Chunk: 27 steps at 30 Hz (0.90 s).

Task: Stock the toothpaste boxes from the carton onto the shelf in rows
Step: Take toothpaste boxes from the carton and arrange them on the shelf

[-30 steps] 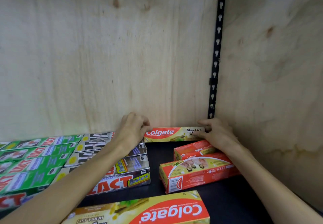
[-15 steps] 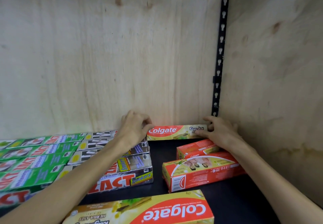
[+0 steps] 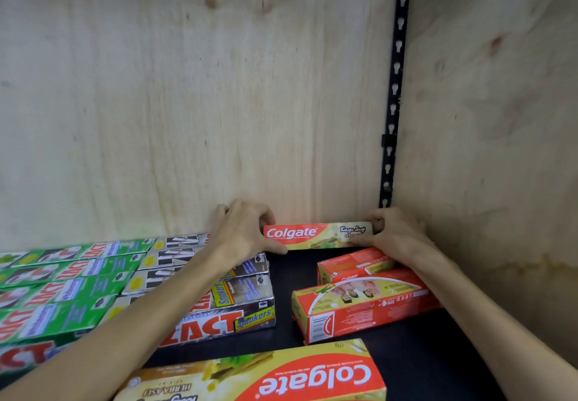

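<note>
A red and yellow Colgate box (image 3: pixel 316 235) stands on its long edge against the plywood back wall, on the black shelf (image 3: pixel 291 267). My left hand (image 3: pixel 240 232) grips its left end and my right hand (image 3: pixel 395 233) grips its right end. Two red Colgate boxes (image 3: pixel 362 302) lie in front of it at the right. A larger Colgate box (image 3: pixel 275 375) lies upside down at the front edge. The carton is out of view.
Rows of green Zact boxes (image 3: pixel 59 285) and grey Zact Smokers boxes (image 3: pixel 225 313) fill the shelf's left side. A black slotted rail (image 3: pixel 394 88) runs up the back right corner. Plywood forms the right side wall (image 3: pixel 500 150).
Both hands have stayed on the ends of the Colgate box at the back wall. The box sits slightly nearer the right corner; the view shifted a little.
</note>
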Tool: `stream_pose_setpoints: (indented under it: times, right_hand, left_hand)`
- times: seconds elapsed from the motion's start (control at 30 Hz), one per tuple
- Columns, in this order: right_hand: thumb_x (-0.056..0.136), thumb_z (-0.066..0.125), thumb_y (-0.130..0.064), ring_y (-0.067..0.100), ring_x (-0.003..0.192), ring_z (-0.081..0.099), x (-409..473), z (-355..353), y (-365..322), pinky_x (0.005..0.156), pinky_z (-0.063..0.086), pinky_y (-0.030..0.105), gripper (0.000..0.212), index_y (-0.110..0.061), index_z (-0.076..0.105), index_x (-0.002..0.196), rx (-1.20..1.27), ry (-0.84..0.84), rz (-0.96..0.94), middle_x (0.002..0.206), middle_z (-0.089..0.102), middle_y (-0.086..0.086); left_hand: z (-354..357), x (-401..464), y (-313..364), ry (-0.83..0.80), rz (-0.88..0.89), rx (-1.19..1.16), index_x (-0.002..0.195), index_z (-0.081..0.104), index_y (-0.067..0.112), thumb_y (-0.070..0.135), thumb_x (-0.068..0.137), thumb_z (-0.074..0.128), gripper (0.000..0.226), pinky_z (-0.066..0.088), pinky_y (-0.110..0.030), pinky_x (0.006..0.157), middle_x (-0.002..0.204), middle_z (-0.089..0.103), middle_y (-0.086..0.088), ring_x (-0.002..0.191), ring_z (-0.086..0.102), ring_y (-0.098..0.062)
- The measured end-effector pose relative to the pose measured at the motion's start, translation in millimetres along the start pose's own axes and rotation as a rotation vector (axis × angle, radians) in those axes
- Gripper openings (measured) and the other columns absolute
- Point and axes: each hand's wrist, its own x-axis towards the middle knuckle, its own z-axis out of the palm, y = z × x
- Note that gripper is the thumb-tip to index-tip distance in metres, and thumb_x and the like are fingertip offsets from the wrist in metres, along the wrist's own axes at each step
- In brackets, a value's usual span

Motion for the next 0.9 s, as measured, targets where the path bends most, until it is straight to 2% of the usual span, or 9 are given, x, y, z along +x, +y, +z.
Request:
stream_pose_setpoints:
  times: [0.13, 0.23, 0.3, 0.4, 0.53, 0.63, 0.7, 0.9]
  right_hand:
    - [0.071, 0.084, -0.057, 0.021, 0.121, 0.056, 2, 1, 1, 0.111, 0.034, 0.046, 0.061, -0.031, 0.067, 0.123, 0.001, 0.008, -0.007, 0.121, 0.069, -0.007]
    - [0.071, 0.085, -0.056, 0.020, 0.119, 0.058, 4, 3, 3, 0.109, 0.038, 0.047, 0.060, -0.031, 0.067, 0.122, 0.012, 0.008, -0.008, 0.117, 0.069, -0.008]
    - [0.072, 0.085, -0.053, 0.020, 0.119, 0.058, 5, 3, 5, 0.110, 0.037, 0.049, 0.058, -0.032, 0.067, 0.122, 0.031, 0.019, -0.006, 0.112, 0.069, -0.010]
    - [0.075, 0.084, -0.049, 0.019, 0.121, 0.056, 7, 5, 8, 0.112, 0.032, 0.049, 0.055, -0.032, 0.066, 0.124, 0.047, 0.027, -0.003, 0.112, 0.071, -0.013]
    - [0.079, 0.082, -0.044, 0.016, 0.119, 0.058, 7, 6, 8, 0.112, 0.031, 0.048, 0.044, -0.034, 0.067, 0.119, 0.049, 0.037, -0.020, 0.112, 0.072, -0.015]
    - [0.081, 0.080, -0.044, 0.015, 0.118, 0.058, 7, 7, 8, 0.111, 0.031, 0.046, 0.038, -0.035, 0.069, 0.116, 0.041, 0.039, -0.019, 0.108, 0.071, -0.017]
    - [0.083, 0.079, -0.043, 0.015, 0.118, 0.057, 6, 6, 8, 0.111, 0.030, 0.044, 0.038, -0.035, 0.068, 0.118, 0.031, 0.040, -0.017, 0.109, 0.071, -0.017]
    - [0.087, 0.074, -0.046, 0.016, 0.127, 0.054, 4, 4, 5, 0.114, 0.025, 0.043, 0.045, -0.034, 0.063, 0.130, -0.005, 0.001, -0.013, 0.123, 0.069, -0.014]
  left_hand:
    - [-5, -1, 5, 0.025, 0.093, 0.081, 0.097, 0.061, 0.034, 0.069, 0.060, 0.082, 0.055, 0.030, -0.034, 0.089, 0.091, 0.065, 0.018, 0.098, 0.052, -0.008]
    - [-8, 0, 10, 0.024, 0.201, 0.213, 0.106, 0.061, 0.033, 0.066, 0.065, 0.079, 0.056, 0.036, -0.031, 0.089, 0.098, 0.071, 0.015, 0.095, 0.061, -0.012]
    - [-9, 2, 11, 0.014, 0.234, 0.249, 0.113, 0.063, 0.032, 0.063, 0.070, 0.076, 0.055, 0.042, -0.029, 0.081, 0.103, 0.074, 0.010, 0.093, 0.065, -0.015]
    - [-11, 1, 7, -0.065, 0.201, 0.158, 0.121, 0.067, 0.031, 0.059, 0.075, 0.073, 0.055, 0.051, -0.030, 0.079, 0.106, 0.074, 0.008, 0.092, 0.066, -0.014]
    - [-13, -2, 6, -0.131, 0.154, 0.027, 0.115, 0.075, 0.027, 0.049, 0.078, 0.073, 0.043, 0.048, -0.026, 0.072, 0.100, 0.076, 0.010, 0.086, 0.066, -0.009]
    - [-9, -2, 2, -0.133, 0.086, -0.082, 0.110, 0.079, 0.023, 0.041, 0.082, 0.076, 0.033, 0.054, -0.031, 0.080, 0.098, 0.076, 0.008, 0.086, 0.066, -0.009]
    - [-7, -2, -1, -0.129, 0.059, -0.115, 0.107, 0.079, 0.021, 0.040, 0.082, 0.079, 0.031, 0.054, -0.030, 0.081, 0.098, 0.075, 0.008, 0.086, 0.066, -0.007]
    - [-5, -4, -1, -0.144, 0.000, -0.241, 0.114, 0.071, 0.017, 0.041, 0.076, 0.085, 0.047, 0.052, -0.027, 0.091, 0.110, 0.070, 0.006, 0.100, 0.063, -0.010]
